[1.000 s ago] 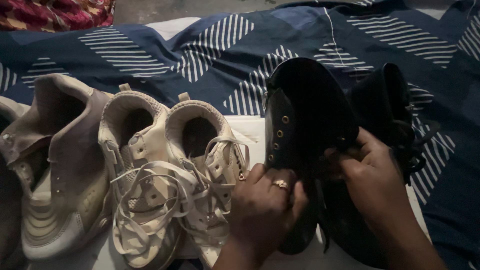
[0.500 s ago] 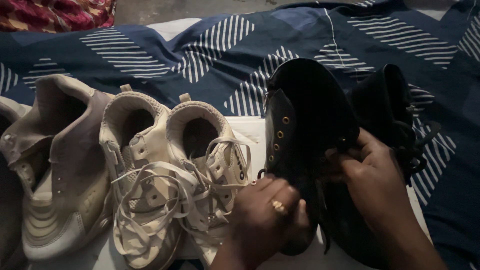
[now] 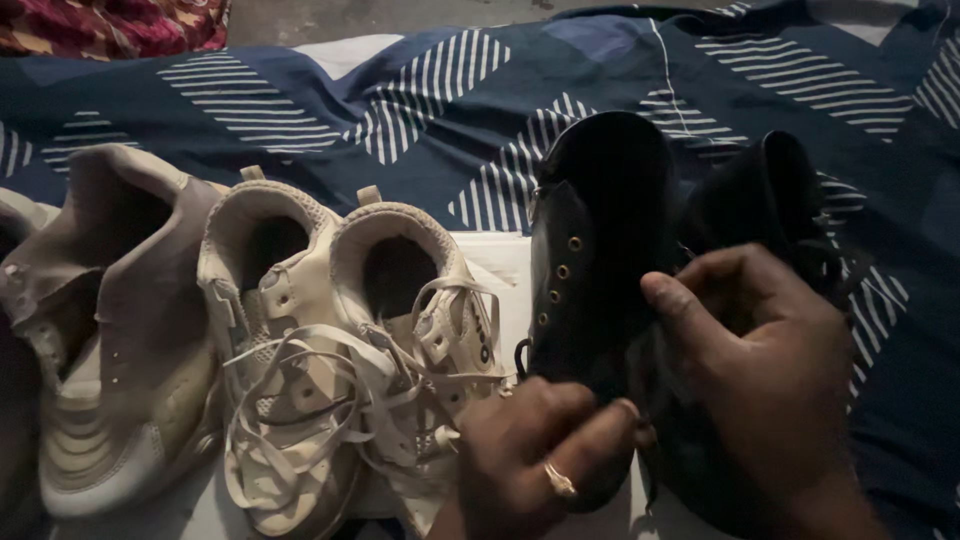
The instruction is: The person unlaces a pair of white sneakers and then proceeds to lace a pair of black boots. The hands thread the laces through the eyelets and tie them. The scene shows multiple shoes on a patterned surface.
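Head view shows both hands low at the near edge of the bed, working on a black boot (image 3: 600, 250). Left hand (image 3: 540, 460), with a ring on one finger, is curled against the boot's lower part, its fingertips pinched together at what seems to be a dark lace, though the dim light makes that hard to confirm. Right hand (image 3: 770, 380) is loosely cupped around the boot's right side, thumb pressed on the leather just beside the row of metal eyelets. The boot stands upright with its opening facing up, resting on a white sheet (image 3: 500, 255) toward the right side of the bed. A second black boot (image 3: 780, 190) leans just behind it to the right, touching it. Left of the hands sits a pair of white sneakers (image 3: 340, 350) with loose laces, side by side. Further left stands a pale high-top shoe (image 3: 120, 330). A navy blanket with white striped diamonds (image 3: 400, 100) covers the far part of the bed.
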